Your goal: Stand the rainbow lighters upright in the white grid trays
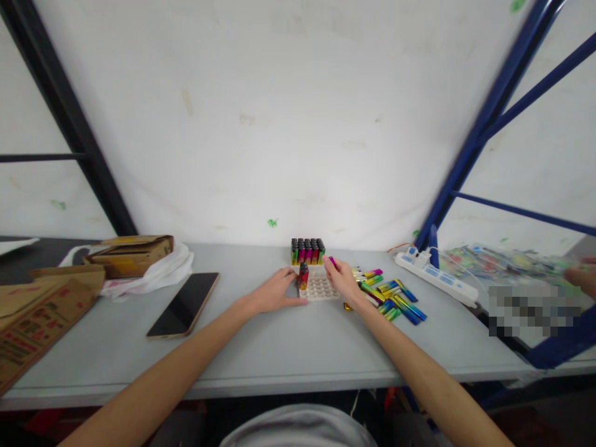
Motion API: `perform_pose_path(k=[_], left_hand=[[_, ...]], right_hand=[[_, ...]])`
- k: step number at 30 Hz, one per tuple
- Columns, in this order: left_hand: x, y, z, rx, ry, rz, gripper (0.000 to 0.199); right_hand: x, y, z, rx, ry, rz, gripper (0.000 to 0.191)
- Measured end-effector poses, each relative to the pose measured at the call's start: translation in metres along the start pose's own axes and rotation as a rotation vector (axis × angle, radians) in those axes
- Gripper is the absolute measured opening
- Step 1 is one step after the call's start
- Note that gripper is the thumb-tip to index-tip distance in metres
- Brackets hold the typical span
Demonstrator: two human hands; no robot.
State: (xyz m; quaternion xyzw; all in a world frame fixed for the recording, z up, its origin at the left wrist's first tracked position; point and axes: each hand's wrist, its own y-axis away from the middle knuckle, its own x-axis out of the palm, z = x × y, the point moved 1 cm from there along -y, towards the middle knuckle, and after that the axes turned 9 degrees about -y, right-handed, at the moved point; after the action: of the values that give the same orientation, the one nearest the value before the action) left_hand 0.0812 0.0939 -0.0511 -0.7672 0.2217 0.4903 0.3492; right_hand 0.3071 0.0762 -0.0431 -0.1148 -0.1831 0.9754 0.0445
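Note:
A pale tray (321,288) with round holes lies on the grey table. One red lighter-like piece (303,277) with a black top stands upright at its left side. My left hand (279,290) rests at the tray's left edge, thumb and fingers apart, holding nothing. My right hand (341,277) is over the tray's right side, its fingers closed on a purple piece (331,262). Behind the tray stands a block of several colourful pieces (308,251) with black tops. Several shiny coloured pieces (391,297) lie loose right of my right hand.
A black phone (185,305) lies at the left, with cardboard boxes (135,256) and a white plastic bag (162,273) beyond. A white power strip (435,276) is at the right, beside a blue frame. Another person's blurred hand (583,276) shows at the far right.

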Motion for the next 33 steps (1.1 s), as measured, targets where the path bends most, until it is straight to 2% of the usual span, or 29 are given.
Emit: perform_pose_path(k=[5, 10, 18, 26, 33], left_hand=[[0.001, 0.0, 0.002, -0.005, 0.02, -0.001, 0.065], [0.003, 0.0, 0.003, -0.01, 0.024, -0.005, 0.066], [0.0, 0.0, -0.001, -0.007, 0.01, -0.007, 0.065], [0.001, 0.0, 0.001, 0.002, 0.013, -0.011, 0.064], [0.001, -0.001, 0.001, -0.005, -0.008, 0.011, 0.064]], right_hand=[[0.002, 0.004, 0.005, -0.034, 0.15, -0.077, 0.051], [0.003, 0.005, 0.007, -0.06, 0.195, -0.115, 0.039], [0.004, 0.007, 0.011, -0.114, 0.202, -0.093, 0.051], [0.004, 0.006, 0.007, -0.097, 0.235, -0.092, 0.038], [0.004, 0.009, 0.014, -0.139, 0.307, -0.028, 0.042]])
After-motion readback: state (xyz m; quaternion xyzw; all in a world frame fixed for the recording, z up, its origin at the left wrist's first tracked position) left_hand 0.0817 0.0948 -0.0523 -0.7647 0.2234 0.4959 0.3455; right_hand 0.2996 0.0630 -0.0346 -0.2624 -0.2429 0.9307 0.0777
